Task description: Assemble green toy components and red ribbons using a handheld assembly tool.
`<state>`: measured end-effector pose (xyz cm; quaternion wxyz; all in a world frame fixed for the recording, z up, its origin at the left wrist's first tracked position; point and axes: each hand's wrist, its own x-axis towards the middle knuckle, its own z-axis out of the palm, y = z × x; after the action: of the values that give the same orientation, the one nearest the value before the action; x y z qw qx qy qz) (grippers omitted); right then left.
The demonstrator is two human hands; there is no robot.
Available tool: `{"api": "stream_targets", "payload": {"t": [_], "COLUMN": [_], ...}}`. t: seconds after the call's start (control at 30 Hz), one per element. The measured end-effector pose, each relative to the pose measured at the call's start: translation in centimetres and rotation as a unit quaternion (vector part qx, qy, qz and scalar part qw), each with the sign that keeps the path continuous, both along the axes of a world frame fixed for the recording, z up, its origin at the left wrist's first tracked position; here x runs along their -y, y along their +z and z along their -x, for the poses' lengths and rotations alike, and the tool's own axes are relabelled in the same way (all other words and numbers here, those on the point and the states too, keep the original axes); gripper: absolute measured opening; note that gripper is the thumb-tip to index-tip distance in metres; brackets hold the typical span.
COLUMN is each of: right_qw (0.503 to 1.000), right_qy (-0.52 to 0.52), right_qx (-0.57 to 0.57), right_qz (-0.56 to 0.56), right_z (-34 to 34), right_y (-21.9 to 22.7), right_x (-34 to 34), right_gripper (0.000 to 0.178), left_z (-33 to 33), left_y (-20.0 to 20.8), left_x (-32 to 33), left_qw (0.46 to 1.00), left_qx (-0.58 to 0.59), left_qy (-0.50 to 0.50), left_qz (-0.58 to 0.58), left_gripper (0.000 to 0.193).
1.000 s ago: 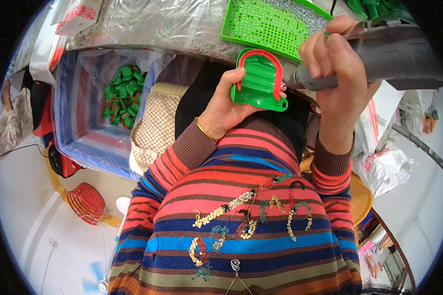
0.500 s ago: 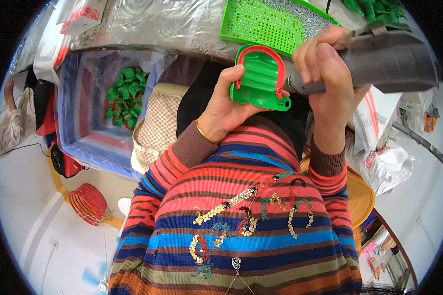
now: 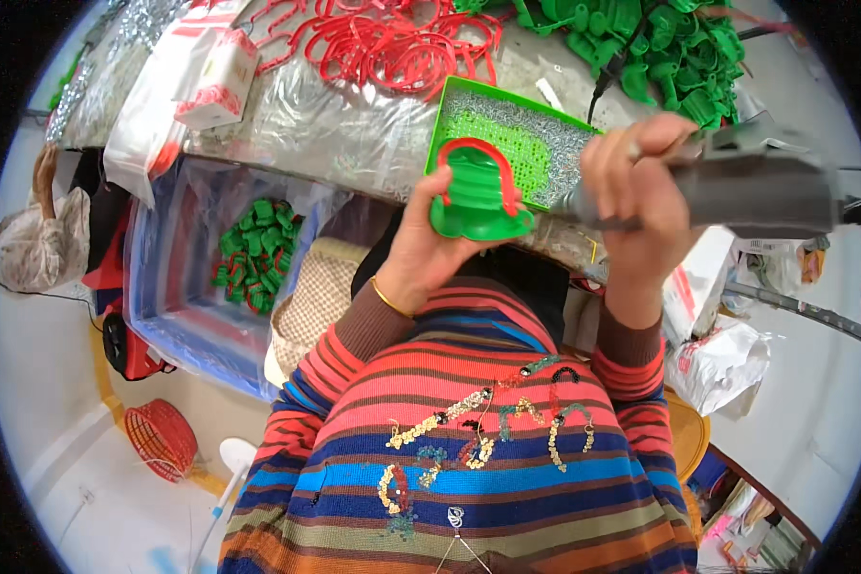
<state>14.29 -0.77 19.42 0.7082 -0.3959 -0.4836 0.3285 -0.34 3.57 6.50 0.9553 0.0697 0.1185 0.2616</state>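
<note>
My left hand grips a green plastic scoop-like part with a ribbed inside, its thumb on the left rim. A curved red plastic handle arches over the part's far side, its ends at the left and right rims. In my right hand is a dark grey power screwdriver, lying sideways with its nose toward the part's right edge. The tool is smeared by motion, so I cannot tell whether its tip touches. Just behind the part, a green tray holds many small silver screws.
Loose red handles and a heap of green parts cover the far bench. A blue plastic-lined bin at left contains finished-looking green-and-red pieces. A white-and-red carton stands near the bench edge. Another person's arm shows far left.
The view has shifted to take in more of the bench. Both hands, part and screwdriver appear lower in the picture, and the part now overlaps the tray. Each hand keeps its hold.
</note>
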Motion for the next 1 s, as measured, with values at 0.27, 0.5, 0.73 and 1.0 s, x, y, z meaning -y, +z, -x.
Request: {"api": "stream_targets", "payload": {"t": [0.27, 0.5, 0.73, 1.0], "right_qw": [0.994, 0.986, 0.985, 0.984], "right_qy": [-0.102, -0.152, -0.158, -0.162], "right_qx": [-0.002, 0.034, 0.038, 0.041], "right_qz": [0.027, 0.065, 0.061, 0.064], "right_z": [-2.4, -3.0, -3.1, -3.2], "right_y": [-6.7, -11.2, -12.3, -12.9], "right_x": [-5.2, -6.3, -6.6, -6.8], "right_gripper": [0.014, 0.013, 0.011, 0.010], "left_z": [1.1, 0.6, 0.4, 0.3], "left_y": [-1.5, -2.1, -2.5, -3.0], "left_x": [-0.8, -0.6, -0.4, -0.5], "left_qw": [0.997, 0.996, 0.997, 0.997], "left_qx": [0.035, 0.058, 0.058, 0.046], "left_qy": [0.065, 0.054, 0.047, 0.052], "left_qz": [0.015, 0.038, 0.035, 0.037], "left_gripper": [0.065, 0.067, 0.068, 0.069]}}
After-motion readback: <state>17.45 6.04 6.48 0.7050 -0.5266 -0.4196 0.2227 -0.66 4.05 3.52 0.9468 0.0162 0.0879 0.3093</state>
